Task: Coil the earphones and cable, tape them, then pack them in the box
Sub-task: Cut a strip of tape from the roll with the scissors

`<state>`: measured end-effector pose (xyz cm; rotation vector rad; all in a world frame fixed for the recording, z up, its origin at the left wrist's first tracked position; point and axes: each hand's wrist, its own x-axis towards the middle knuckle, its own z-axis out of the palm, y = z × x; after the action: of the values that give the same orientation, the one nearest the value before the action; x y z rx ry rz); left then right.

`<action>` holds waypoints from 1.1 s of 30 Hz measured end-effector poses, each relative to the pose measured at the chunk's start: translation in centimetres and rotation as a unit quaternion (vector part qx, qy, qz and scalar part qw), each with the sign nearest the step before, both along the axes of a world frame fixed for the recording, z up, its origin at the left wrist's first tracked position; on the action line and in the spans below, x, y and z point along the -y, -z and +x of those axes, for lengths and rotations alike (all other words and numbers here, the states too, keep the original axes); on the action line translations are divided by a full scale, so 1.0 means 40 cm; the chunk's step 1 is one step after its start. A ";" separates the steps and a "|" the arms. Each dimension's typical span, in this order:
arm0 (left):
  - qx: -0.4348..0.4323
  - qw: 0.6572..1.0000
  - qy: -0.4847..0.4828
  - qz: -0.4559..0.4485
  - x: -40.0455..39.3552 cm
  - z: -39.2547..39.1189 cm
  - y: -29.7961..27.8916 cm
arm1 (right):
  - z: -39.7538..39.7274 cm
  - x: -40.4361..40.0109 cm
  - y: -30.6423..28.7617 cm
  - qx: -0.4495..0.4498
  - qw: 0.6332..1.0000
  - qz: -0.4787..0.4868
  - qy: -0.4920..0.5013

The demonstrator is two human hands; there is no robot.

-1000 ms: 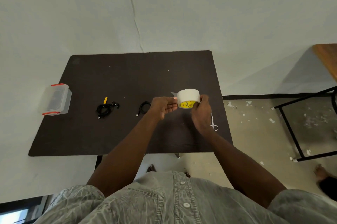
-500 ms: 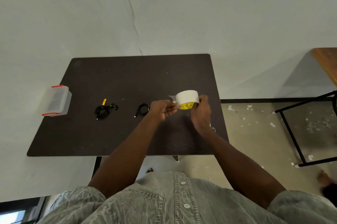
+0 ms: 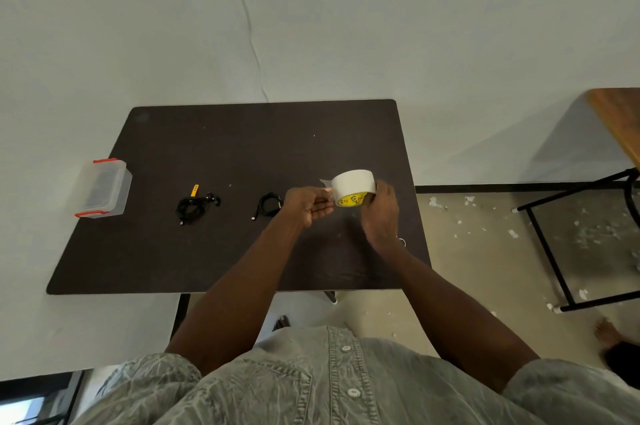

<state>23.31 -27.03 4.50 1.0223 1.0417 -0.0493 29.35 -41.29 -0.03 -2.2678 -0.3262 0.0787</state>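
White tape roll point(image 3: 354, 186), yellow core | right hand point(image 3: 381, 217) grips roll | left hand point(image 3: 308, 205) pinches loose end

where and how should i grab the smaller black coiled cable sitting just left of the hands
Pinch the coiled cable across its bundled loops, coming straight down from above. It lies flat on the dark table, so there is nothing to slide under. Avoid the loose plug end trailing off at its lower left, which would likely let the coil hang and unwind. The left hand is nearest, though it now pinches the tape roll's free end.

Right hand point(image 3: 380, 213) grips tape roll point(image 3: 354, 186); left hand point(image 3: 308, 205) pinches its free end above dark table point(image 3: 225, 147).
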 end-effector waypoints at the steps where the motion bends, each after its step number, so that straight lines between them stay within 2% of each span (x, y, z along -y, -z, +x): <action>1: 0.004 1.000 0.002 0.003 0.001 0.001 0.002 | 0.000 0.002 0.002 -0.007 1.000 0.000 0.004; 7: 0.014 0.999 0.033 0.033 0.007 0.010 0.011 | 0.005 0.020 0.014 -0.037 0.999 -0.023 0.010; 12: 0.027 0.997 0.071 0.000 0.013 0.023 0.019 | 0.020 0.042 0.024 -0.046 0.998 -0.047 0.006; 16: 0.042 0.997 0.051 -0.028 0.024 0.031 0.040 | 0.040 0.052 0.035 -0.040 0.997 -0.060 0.005; 21: 0.029 0.997 0.066 -0.001 0.026 0.050 0.064 | 0.064 0.066 0.051 -0.051 0.995 -0.082 -0.024; 29: 0.039 0.994 0.089 -0.053 0.030 0.062 0.096 | 0.124 0.091 0.083 -0.061 0.990 -0.100 -0.077; 33: 0.026 0.996 0.083 -0.032 0.038 0.071 0.113 | 0.134 0.105 0.100 -0.079 0.987 -0.106 -0.097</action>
<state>26.17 -28.56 -0.03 1.0444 0.9012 -0.1905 34.71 -45.48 -4.04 -2.4147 -0.4717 0.4083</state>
